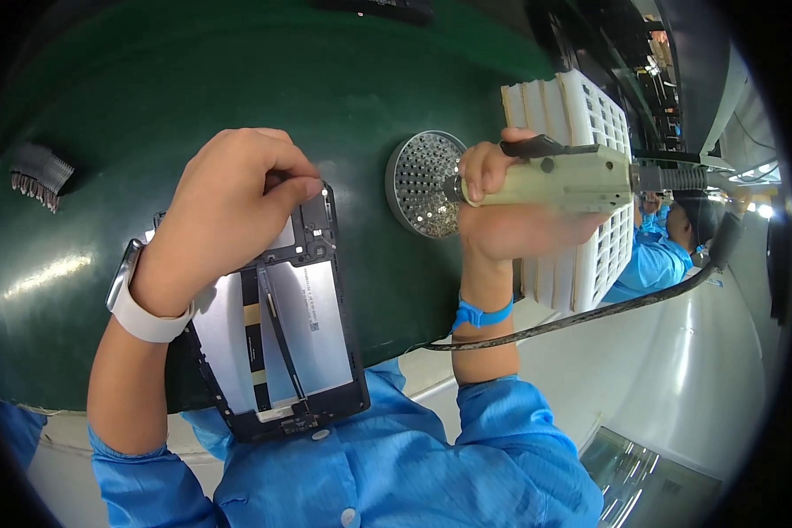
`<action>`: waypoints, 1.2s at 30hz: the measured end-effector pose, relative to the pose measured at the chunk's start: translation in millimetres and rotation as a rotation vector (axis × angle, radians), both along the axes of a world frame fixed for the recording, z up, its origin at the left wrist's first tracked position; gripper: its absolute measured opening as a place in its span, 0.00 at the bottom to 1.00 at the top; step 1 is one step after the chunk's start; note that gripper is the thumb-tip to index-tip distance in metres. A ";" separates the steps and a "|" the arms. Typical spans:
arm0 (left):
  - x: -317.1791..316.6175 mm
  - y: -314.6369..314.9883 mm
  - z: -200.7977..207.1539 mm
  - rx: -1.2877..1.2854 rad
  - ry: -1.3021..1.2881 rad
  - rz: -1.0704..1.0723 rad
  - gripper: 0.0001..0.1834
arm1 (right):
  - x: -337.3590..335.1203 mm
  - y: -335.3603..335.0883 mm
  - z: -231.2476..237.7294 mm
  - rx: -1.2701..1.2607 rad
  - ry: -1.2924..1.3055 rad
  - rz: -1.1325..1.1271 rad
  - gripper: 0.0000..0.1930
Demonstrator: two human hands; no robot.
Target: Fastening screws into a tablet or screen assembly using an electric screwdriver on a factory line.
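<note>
An opened tablet (pixel 317 308) lies in front of me, its inner side up, with silvery panels and a dark ribbon cable running down the middle. My left hand (pixel 238 194), a white-banded watch on its wrist, reaches over the tablet's far end. Its thumb and index finger are pinched together by the far right corner; whatever is between them is hidden. In my right hand (pixel 510 211) is a pale electric screwdriver (pixel 581 176) with a black lever, fingers wrapped round it. The screwdriver's tip points left, over a round metal screw tray (pixel 427 185) holding many small screws.
A stack of white grid trays (pixel 581 194) stands behind the screwdriver. Its thick cable (pixel 590 312) loops past my right forearm, which wears a blue wrist strap (pixel 482 314). Several small flat parts (pixel 40 173) lie at far left on the green mat (pixel 326 79). Another person (pixel 651 255) sits at right.
</note>
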State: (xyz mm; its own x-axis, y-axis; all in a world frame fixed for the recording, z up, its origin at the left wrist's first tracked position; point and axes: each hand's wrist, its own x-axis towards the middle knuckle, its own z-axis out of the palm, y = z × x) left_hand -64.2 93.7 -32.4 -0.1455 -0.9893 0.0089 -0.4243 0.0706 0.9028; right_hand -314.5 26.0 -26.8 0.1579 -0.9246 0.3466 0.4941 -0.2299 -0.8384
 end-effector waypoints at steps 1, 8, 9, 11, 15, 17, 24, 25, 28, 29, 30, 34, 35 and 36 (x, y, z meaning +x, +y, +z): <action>0.5 0.4 0.0 -0.006 0.000 -0.002 0.03 | 0.8 0.0 -0.3 0.004 0.000 0.000 0.59; 3.7 0.8 0.5 -0.020 -0.010 -0.007 0.02 | 5.5 1.5 1.9 0.000 0.017 -0.005 0.60; 4.7 1.6 -2.9 -0.039 -0.014 0.000 0.03 | 7.6 2.0 1.7 0.018 0.014 0.000 0.60; 5.2 3.7 -5.7 -0.055 -0.027 0.028 0.03 | 9.1 7.0 7.7 0.024 -0.043 0.025 0.61; 2.9 3.2 -0.2 -0.039 -0.055 0.028 0.03 | 24.4 8.7 46.5 -0.118 0.004 0.227 0.59; 2.0 2.3 -2.1 -0.036 -0.033 0.029 0.04 | 44.0 18.1 58.1 -0.138 0.033 0.298 0.57; 2.9 4.8 -11.9 -0.080 -0.063 0.067 0.03 | 88.5 45.4 25.0 -0.001 0.044 0.448 0.58; 1.4 3.9 -12.6 -0.119 -0.069 0.069 0.03 | 86.4 45.9 22.7 0.041 -0.026 0.470 0.60; 0.5 3.9 -13.6 -0.148 -0.076 0.076 0.03 | 86.1 46.1 20.3 0.077 -0.090 0.493 0.61; 1.0 4.1 -13.9 -0.139 -0.074 0.075 0.03 | 86.8 45.4 19.7 0.069 -0.082 0.487 0.60; 1.4 4.0 -13.7 -0.143 -0.075 0.078 0.03 | 86.9 44.6 19.4 0.065 -0.081 0.489 0.60; 6.5 4.8 -12.8 -0.160 -0.086 0.074 0.03 | 94.2 46.0 17.5 -0.035 -0.040 0.513 0.61; 9.0 6.0 -12.1 -0.166 -0.089 0.077 0.03 | 95.9 48.8 17.4 -0.014 -0.018 0.506 0.61; 9.6 5.8 -11.7 -0.178 -0.106 0.088 0.03 | 96.7 50.6 17.7 0.000 0.001 0.503 0.62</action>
State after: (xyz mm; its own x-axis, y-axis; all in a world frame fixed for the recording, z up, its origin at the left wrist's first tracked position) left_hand -54.6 99.5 -44.1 -0.0684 -0.9824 0.1736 -0.5275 0.1833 0.8295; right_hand -217.8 76.6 -9.1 0.5844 -0.7339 0.3462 0.5429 0.0366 -0.8390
